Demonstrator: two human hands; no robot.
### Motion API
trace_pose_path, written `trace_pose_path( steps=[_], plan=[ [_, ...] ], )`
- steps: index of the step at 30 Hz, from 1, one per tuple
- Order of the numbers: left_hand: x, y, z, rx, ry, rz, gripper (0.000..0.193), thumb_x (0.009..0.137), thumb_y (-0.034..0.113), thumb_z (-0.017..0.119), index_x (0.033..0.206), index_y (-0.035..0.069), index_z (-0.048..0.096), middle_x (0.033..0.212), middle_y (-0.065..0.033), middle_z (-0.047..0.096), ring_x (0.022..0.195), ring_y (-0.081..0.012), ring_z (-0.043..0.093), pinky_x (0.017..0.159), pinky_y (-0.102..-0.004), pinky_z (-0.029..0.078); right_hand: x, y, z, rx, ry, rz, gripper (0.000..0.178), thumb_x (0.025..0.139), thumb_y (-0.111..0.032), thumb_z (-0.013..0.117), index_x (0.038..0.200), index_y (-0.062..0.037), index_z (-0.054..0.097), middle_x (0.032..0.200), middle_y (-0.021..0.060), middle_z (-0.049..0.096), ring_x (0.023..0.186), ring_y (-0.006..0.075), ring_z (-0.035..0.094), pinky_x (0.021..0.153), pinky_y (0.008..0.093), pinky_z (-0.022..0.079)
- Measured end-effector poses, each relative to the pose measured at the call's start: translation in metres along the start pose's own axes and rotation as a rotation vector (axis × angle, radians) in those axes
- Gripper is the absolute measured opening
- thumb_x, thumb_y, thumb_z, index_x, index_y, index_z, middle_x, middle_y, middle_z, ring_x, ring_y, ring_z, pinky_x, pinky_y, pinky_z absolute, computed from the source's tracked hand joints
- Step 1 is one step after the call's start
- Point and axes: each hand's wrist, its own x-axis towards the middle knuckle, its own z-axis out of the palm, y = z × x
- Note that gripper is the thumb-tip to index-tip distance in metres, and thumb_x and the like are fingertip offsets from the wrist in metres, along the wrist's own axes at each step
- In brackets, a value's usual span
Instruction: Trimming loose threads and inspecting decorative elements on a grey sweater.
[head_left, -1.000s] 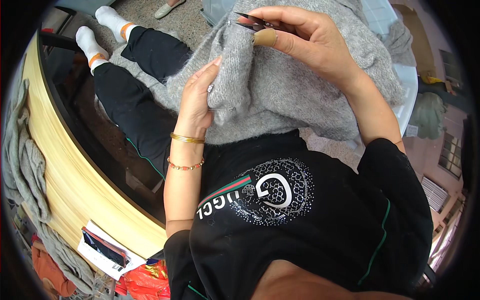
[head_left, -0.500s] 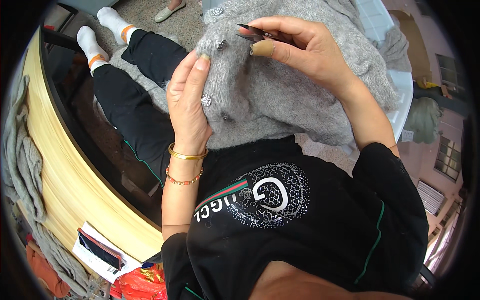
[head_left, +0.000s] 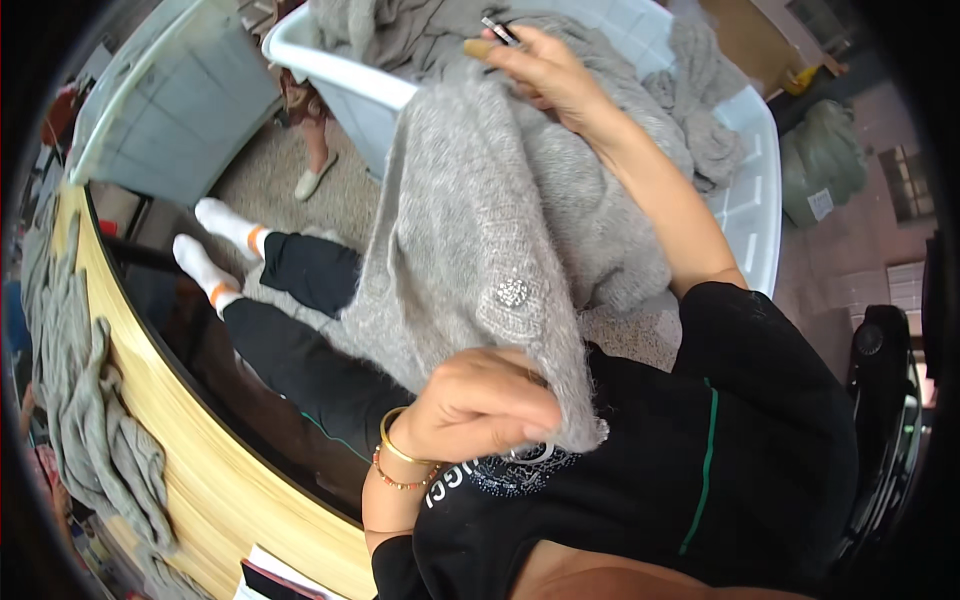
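A grey fuzzy knit garment (head_left: 480,220) with a sparkly round button (head_left: 513,292) hangs stretched between my two hands over my lap. My left hand (head_left: 480,405), with gold and beaded bracelets at the wrist, grips the garment's lower edge close to my chest. My right hand (head_left: 545,70) is raised far ahead, pinching the garment's upper edge together with a small dark thin tool (head_left: 500,30); one fingertip wears a tan bandage.
A white plastic tub (head_left: 755,200) holding more grey knitwear stands ahead. A yellow-edged table (head_left: 190,470) curves along the left with grey garments (head_left: 90,400) on it. A grey bin (head_left: 170,95) is at the far left. A black chair (head_left: 885,420) is on the right.
My right hand has lifted the garment's top up and away. My left hand has slid from the fabric's middle down to its lower edge near my chest. The view has tilted upward.
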Motion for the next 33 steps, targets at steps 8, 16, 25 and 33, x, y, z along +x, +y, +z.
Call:
trace_pose_path(
  steps=[8, 16, 25, 33],
  plan=[
    [0.027, 0.016, 0.058, 0.055, -0.280, -0.022, 0.018, 0.092, 0.005, 0.068, 0.108, -0.002, 0.073, 0.086, -0.0125, 0.072, 0.071, -0.0309, 0.064, 0.069, -0.0391, 0.049, 0.016, 0.028, -0.003, -0.313, -0.213, 0.215, 0.056, 0.077, -0.049, 0.085, 0.103, -0.0015, 0.074, 0.092, 0.0072, 0.068, 0.093, 0.0180, 0.065, 0.088, 0.0290, 0.048],
    [0.025, 0.028, 0.080, 0.221, -0.255, -0.030, 0.018, 0.093, 0.006, 0.067, 0.108, -0.002, 0.074, 0.085, -0.0135, 0.072, 0.071, -0.0299, 0.065, 0.066, -0.0388, 0.049, 0.034, 0.056, -0.021, -0.012, -0.284, 0.294, 0.037, 0.087, -0.018, 0.078, 0.119, -0.0019, 0.067, 0.114, 0.0102, 0.068, 0.099, 0.0162, 0.066, 0.088, 0.0274, 0.052],
    [0.019, -0.010, 0.043, 0.734, 0.464, -0.257, 0.017, 0.099, 0.011, 0.066, 0.111, -0.001, 0.070, 0.091, -0.0046, 0.063, 0.081, -0.0122, 0.059, 0.075, -0.0269, 0.049, 0.017, 0.011, -0.096, 1.160, -0.131, -0.187, 0.032, 0.098, -0.011, 0.057, 0.129, -0.0044, 0.059, 0.116, 0.0112, 0.068, 0.105, 0.0211, 0.069, 0.096, 0.0356, 0.056],
    [0.101, -0.043, -0.038, 1.015, 0.585, -0.051, 0.026, 0.097, 0.014, 0.068, 0.121, 0.003, 0.063, 0.092, -0.0052, 0.058, 0.082, -0.0144, 0.055, 0.074, -0.0296, 0.048, -0.052, -0.113, -0.066, 1.338, -0.135, -0.470, 0.015, 0.095, -0.014, 0.062, 0.108, -0.0065, 0.067, 0.078, 0.0014, 0.064, 0.064, 0.0140, 0.061, 0.064, 0.0297, 0.054]
  ],
)
